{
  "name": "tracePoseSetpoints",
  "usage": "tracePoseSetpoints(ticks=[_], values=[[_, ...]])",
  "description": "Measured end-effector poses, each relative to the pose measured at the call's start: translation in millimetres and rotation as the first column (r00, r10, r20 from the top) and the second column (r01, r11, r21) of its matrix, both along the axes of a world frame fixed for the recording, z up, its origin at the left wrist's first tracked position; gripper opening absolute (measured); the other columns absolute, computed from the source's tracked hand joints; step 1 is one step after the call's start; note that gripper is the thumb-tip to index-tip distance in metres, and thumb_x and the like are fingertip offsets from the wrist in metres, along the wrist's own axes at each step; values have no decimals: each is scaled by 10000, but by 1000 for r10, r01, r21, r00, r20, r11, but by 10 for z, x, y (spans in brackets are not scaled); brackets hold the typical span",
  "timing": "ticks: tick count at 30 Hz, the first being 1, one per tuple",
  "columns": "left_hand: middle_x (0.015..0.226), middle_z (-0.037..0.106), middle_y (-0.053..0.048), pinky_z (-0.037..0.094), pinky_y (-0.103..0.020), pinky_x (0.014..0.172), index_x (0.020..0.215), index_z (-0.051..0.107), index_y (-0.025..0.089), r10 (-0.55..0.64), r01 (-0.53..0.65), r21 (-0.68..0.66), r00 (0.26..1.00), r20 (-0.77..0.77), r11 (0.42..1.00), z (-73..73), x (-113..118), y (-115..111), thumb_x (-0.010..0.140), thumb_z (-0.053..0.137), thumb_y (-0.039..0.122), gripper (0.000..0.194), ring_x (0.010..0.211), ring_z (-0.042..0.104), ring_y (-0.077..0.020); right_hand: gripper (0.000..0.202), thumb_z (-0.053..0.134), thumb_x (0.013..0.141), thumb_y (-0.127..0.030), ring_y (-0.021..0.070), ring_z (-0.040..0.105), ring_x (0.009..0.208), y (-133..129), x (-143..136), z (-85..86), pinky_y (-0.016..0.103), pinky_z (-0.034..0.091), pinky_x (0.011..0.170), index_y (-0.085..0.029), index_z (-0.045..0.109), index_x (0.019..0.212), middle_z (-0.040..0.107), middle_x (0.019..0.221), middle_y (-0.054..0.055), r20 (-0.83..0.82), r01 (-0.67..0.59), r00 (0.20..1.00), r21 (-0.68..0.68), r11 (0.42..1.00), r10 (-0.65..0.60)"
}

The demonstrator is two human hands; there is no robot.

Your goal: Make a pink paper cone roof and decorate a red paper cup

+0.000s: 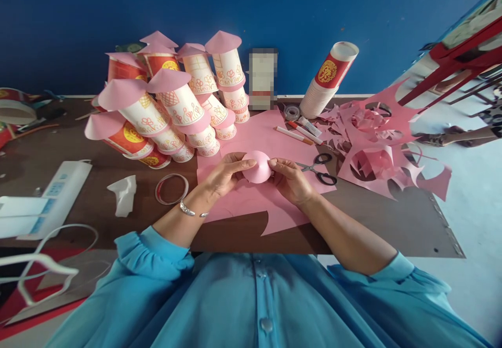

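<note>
A small pink paper cone (257, 170) is pinched between both hands, its tip toward me. My left hand (227, 174) grips its left side, thumb on top and fingers underneath. On the opposite edge, my right hand (291, 179) holds it between thumb and fingers. Beneath them lies a large pink paper sheet (239, 204) spread on the brown table. Black-handled scissors (314, 168) rest just right of my right hand. Paper-cup towers (180, 97) with pink cone roofs stand behind and to the left, some with flower drawings, others red and gold.
Pink paper scraps (368, 144) pile up at the right. Behind are a leaning stack of paper cups (327, 78), markers (294, 134), a tape roll (292, 112) and a blurred upright panel (262, 78). A larger tape ring (171, 189) lies left of my left wrist.
</note>
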State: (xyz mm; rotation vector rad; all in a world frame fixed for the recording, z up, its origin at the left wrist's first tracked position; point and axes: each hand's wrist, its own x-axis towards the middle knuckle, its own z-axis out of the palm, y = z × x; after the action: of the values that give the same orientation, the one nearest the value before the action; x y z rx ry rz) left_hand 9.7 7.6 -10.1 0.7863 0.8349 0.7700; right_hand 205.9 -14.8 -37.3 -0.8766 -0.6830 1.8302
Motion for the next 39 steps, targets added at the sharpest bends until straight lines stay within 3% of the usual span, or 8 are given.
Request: tracePoseSetpoints(ticks=[11,18,25,30,35,39], values=[[708,727,-62,430,-242,502,836,825,138,-16,16,-16,999,-39,1000,82,35,-14,604,979,465,429,611,617,-153,421,966,664,-528,137,505,638,-14,-2,52,288,481,634,-219,681,688,590,660,-19,64,-15,998,20,1000,13],[696,689,-41,465,-273,524,819,794,151,40,-41,-36,998,-41,999,109,47,-43,647,933,507,420,637,622,-172,397,975,688,-489,119,524,631,0,11,14,256,488,614,-208,695,692,583,660,-29,20,3,1000,16,1000,-3],[733,704,-39,503,-277,588,773,742,152,138,-137,34,990,-31,990,85,59,-18,660,932,478,394,676,639,-169,442,982,686,-523,118,537,627,4,37,31,273,523,638,-211,669,679,575,664,-36,26,13,1000,27,1000,-14],[613,601,6,379,-250,483,686,643,178,201,-199,32,976,-84,979,61,19,18,643,947,509,451,543,531,-120,448,993,660,-552,126,581,613,11,58,44,274,514,631,-212,702,685,628,657,-18,67,1,998,61,998,-6],[619,601,6,421,-265,517,686,666,179,210,-201,113,975,-74,973,39,-28,65,682,928,523,432,559,543,-123,462,1004,625,-560,132,576,597,17,63,85,277,490,596,-218,694,645,619,630,-17,93,28,995,83,996,-35],[590,614,6,382,-237,499,668,687,169,189,-174,143,977,-99,974,64,-86,43,666,945,501,420,538,532,-102,483,994,638,-568,129,576,594,23,60,82,275,480,587,-214,665,625,598,617,-20,90,32,995,92,995,-40]])
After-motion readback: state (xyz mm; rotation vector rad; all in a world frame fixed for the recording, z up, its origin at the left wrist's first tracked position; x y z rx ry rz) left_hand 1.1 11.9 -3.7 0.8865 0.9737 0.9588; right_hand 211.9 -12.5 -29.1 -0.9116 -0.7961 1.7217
